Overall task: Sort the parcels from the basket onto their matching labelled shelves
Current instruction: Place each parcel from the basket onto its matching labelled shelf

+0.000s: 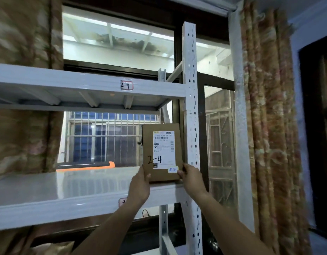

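White shelf (67, 190), upright parcel (161, 151), left hand (140, 183) and right hand (191, 178) gripping lower corners

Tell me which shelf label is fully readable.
The upper beam's label, reading 2-4; the lower beam's label is mostly hidden behind the left arm.

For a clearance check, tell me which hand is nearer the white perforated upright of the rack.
Right. The right hand grips the lower right corner of the parcel, just beside the upright; the left hand holds its lower left edge, on the far side.
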A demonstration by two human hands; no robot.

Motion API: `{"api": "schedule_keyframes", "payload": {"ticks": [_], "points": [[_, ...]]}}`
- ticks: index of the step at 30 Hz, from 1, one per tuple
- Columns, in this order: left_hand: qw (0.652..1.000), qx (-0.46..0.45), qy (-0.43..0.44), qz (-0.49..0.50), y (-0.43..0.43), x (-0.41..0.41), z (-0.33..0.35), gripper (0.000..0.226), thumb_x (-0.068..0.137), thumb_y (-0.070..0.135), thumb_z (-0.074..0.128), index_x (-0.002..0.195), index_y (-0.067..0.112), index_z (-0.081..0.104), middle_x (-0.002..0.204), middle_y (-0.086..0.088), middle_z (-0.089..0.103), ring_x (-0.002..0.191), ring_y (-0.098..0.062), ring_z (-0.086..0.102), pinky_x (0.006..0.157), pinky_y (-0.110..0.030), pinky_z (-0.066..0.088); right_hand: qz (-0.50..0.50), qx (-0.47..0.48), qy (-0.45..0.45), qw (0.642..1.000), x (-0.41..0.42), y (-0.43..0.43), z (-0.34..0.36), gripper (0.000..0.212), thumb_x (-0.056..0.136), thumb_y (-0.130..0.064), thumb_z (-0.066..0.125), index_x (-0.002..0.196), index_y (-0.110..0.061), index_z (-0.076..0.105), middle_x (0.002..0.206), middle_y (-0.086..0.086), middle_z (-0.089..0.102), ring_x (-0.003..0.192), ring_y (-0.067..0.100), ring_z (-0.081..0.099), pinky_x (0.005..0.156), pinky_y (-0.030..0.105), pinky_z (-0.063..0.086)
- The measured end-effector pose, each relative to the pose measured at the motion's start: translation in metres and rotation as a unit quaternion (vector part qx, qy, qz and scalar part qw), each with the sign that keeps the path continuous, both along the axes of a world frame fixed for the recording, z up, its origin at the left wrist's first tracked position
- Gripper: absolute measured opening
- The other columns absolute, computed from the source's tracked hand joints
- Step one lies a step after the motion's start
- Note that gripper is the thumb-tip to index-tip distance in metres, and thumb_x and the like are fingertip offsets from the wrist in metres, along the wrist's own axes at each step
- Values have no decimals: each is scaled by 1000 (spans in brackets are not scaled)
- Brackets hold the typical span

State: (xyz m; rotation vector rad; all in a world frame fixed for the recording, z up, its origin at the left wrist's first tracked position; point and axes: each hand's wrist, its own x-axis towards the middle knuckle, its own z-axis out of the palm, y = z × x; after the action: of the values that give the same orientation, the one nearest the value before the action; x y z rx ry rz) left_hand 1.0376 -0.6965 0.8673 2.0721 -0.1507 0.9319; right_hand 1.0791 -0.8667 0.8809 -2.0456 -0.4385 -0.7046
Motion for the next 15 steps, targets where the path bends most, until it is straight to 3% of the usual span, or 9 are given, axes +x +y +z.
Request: {"api": "schedule_keyframes", "payload": {"ticks": [2,5,9,13,15], "points": [[1000,6,-13,22,1,4,-3,37,99,12,40,136,12,43,117,-11,66,100,-29,61,73,-29,41,-22,-56,-22,998,2,2,-2,24,96,-15,49,117,-9,60,109,8,71,97,21,66,84,36,54],[999,12,-5,41,0,4,-9,36,97,10,41,133,14,44,118,-9,65,105,-29,61,74,-27,39,-68,-115,-51,990,0,5,-9,29,98,-14,43,124,-8,53,104,9,70,94,26,65,77,35,54],[998,30,-9,61,-5,1,-17,38,96,10,42,134,18,43,117,-6,66,104,-27,62,74,-26,41,-83,-105,-68,989,-5,4,-17,33,98,-13,40,131,-9,45,101,9,70,90,25,66,76,39,55],[996,43,-1,76,-9,-2,-22,45,96,11,44,140,17,36,119,-4,65,106,-25,61,78,-26,44,-96,-92,-84,988,-7,1,-21,26,97,-17,47,121,-10,55,96,7,71,85,23,65,70,34,54],[994,63,27,85,-9,-4,-20,55,96,15,44,146,13,23,127,-7,61,115,-28,57,89,-33,47,-98,-88,-86,987,-9,-1,-22,20,96,-20,50,112,-12,59,96,6,71,86,22,65,70,33,54]]}}
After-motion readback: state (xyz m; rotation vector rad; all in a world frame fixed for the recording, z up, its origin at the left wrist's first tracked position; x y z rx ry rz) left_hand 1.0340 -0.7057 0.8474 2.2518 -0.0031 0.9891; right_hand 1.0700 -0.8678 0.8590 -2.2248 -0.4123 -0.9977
